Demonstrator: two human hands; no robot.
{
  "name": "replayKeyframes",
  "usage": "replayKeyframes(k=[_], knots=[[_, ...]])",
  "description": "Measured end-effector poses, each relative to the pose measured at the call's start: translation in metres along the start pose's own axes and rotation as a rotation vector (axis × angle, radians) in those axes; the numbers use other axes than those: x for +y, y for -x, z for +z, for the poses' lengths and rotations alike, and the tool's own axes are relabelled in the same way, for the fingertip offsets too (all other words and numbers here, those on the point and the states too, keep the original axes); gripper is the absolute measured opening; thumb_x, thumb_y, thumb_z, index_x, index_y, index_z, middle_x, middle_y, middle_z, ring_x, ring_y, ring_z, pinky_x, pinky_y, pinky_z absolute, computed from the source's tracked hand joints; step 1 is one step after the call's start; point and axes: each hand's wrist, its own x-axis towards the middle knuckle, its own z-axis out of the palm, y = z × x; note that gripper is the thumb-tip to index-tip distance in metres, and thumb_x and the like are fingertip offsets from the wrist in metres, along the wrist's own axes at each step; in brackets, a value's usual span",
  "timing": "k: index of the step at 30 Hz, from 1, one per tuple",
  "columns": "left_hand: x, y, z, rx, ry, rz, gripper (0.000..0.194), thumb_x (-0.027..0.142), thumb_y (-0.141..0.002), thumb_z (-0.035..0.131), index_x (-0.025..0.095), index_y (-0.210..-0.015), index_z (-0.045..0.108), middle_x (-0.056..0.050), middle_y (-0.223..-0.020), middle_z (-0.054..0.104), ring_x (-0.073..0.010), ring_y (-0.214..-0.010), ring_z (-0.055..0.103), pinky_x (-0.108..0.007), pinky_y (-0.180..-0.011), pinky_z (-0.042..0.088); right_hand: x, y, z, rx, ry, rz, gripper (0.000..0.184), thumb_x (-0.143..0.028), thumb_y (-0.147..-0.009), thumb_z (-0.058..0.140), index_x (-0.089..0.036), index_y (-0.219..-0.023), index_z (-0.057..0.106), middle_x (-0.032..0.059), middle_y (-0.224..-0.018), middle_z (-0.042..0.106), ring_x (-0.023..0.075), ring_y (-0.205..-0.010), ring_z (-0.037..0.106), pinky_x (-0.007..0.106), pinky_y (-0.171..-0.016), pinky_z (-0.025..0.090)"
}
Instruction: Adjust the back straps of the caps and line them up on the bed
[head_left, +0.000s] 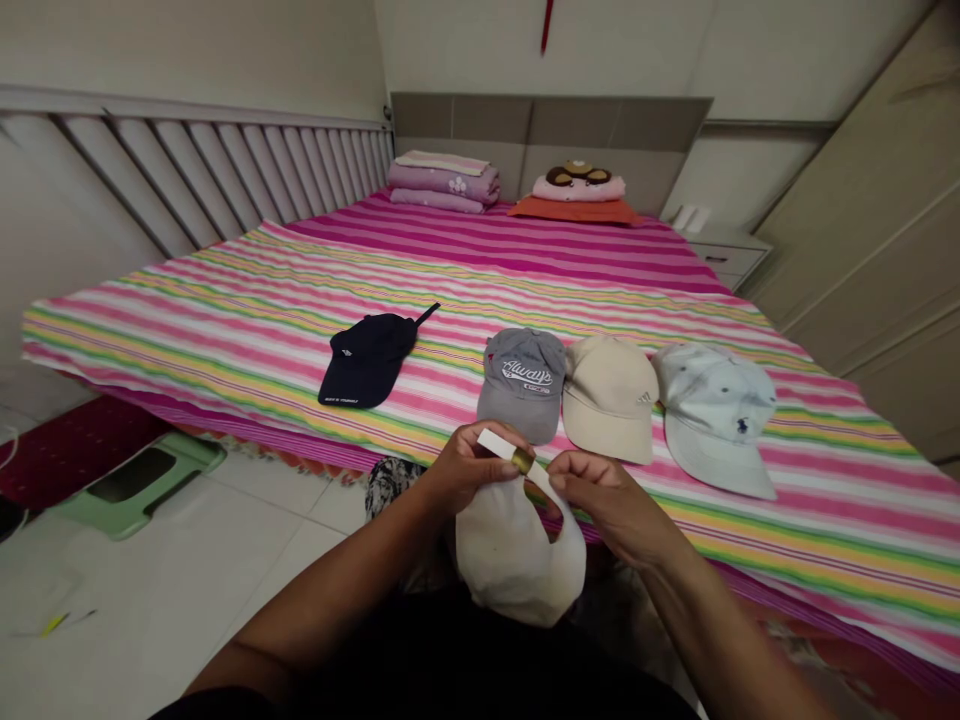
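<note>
Low centre of the frame, there was the white cap (pixel 499 555), pinned from two sides! The left hand (pixel 470 466) pinched the strap (pixel 496 442), fingers closed beside the buckle (pixel 523 460); the right hand (pixel 611 497) nipped it just across. The risk, it seemed: too hard a tug could have slid the strap clean out, or a slack pinch dropped everything
</note>
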Motion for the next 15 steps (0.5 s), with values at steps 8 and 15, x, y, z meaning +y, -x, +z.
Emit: replayKeyframes(k=[8,15], knots=[[0.003,0.001,-0.003,-0.056,-0.151,-0.06,0.024,0.016,-0.058,0.073,0.015,-0.081,0.066,-0.004,-0.078,0.062,-0.0145,-0.075,0.057,-0.027,-0.069,0.043,-0.003,-0.001,0.007,-0.018,-0.103,0.034,0.024,-0.033,-0.069,0.066,-0.017,-0.065,0.048,-0.0042,-0.045,0.052,0.0076,-0.04,0.044,0.024,-0.047,0.039],[0.001,0.002,-0.006,-0.067,-0.172,-0.069,0.025,0.016,-0.058,0.073,0.016,-0.082,0.066,-0.004,-0.08,0.061,-0.0132,-0.073,0.056,-0.026,-0.068,0.042,-0.004,-0.003,0.009,-0.007,-0.086,0.019,0.027,-0.034,-0.067,0.068,-0.015,-0.064,0.049,-0.0053,-0.046,0.049,0.004,-0.038,0.038,0.019,-0.042,0.033]])
